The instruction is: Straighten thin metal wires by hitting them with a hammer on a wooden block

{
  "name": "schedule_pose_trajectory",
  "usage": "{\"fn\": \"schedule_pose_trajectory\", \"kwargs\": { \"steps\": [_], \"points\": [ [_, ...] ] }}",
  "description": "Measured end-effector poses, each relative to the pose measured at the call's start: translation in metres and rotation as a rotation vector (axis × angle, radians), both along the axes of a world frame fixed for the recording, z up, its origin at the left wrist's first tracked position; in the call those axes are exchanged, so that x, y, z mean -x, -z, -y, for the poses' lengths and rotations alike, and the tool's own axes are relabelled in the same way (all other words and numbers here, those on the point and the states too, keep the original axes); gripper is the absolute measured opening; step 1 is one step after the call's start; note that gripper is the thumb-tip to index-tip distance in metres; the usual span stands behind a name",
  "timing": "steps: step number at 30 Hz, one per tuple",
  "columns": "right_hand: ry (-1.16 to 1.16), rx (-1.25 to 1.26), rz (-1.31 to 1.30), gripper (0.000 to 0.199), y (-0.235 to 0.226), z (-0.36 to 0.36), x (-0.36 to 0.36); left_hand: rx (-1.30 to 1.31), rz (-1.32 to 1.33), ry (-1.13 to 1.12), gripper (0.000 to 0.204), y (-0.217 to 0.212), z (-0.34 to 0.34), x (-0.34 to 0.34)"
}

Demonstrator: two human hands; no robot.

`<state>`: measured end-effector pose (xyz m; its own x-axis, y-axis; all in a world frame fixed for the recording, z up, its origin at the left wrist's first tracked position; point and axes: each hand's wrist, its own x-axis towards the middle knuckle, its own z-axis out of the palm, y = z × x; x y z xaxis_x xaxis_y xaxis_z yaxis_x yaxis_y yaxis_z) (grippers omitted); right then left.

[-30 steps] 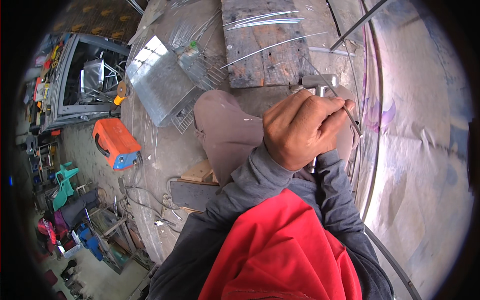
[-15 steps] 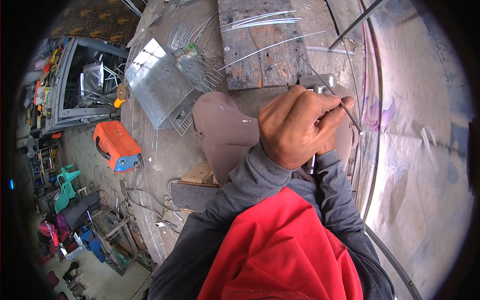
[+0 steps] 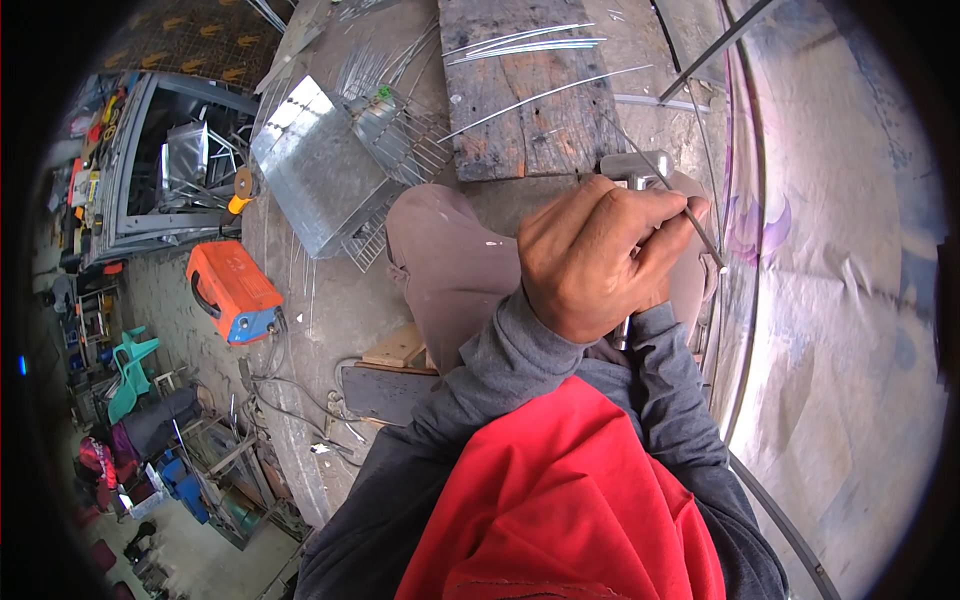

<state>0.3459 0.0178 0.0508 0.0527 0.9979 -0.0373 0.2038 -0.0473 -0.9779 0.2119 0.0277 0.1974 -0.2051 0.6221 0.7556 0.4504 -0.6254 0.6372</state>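
My left hand [image 3: 590, 255] is closed in a fist over my knees, pinching a thin metal rod [image 3: 705, 235] between thumb and fingers; the rod sticks out to the right. The steel head of a hammer [image 3: 635, 168] shows just above the knuckles, and a bit of its handle [image 3: 622, 335] shows below the fist. My right hand is hidden under the left one; only its grey sleeve [image 3: 675, 390] shows. I cannot tell which hand holds the hammer.
A weathered wooden plank [image 3: 540, 100] with loose wires lies ahead. Left of it are a bent metal sheet [image 3: 320, 170] and a wire grille [image 3: 410, 135]. An orange welding machine [image 3: 235, 290] stands on the floor at left. Curved metal hoops [image 3: 745, 300] run along the right.
The fist has shifted slightly left, and the rod's free end has tilted a little. The grip has not changed.
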Motion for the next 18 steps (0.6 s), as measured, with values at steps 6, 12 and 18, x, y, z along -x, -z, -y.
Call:
{"fn": "schedule_pose_trajectory", "kwargs": {
  "steps": [6,12,18],
  "points": [
    [0.03,0.278,-0.192,0.049,-0.018,0.003,0.004,-0.014,0.006,-0.023,0.022,0.004,0.003,0.004],
    [0.079,0.353,-0.13,0.048,-0.016,0.0,0.008,0.102,0.234,-0.109,0.022,0.02,0.013,0.038],
    [0.049,0.34,-0.147,0.046,-0.012,0.0,0.006,0.247,0.84,-0.239,0.025,0.093,-0.011,0.139]
  ]
}}
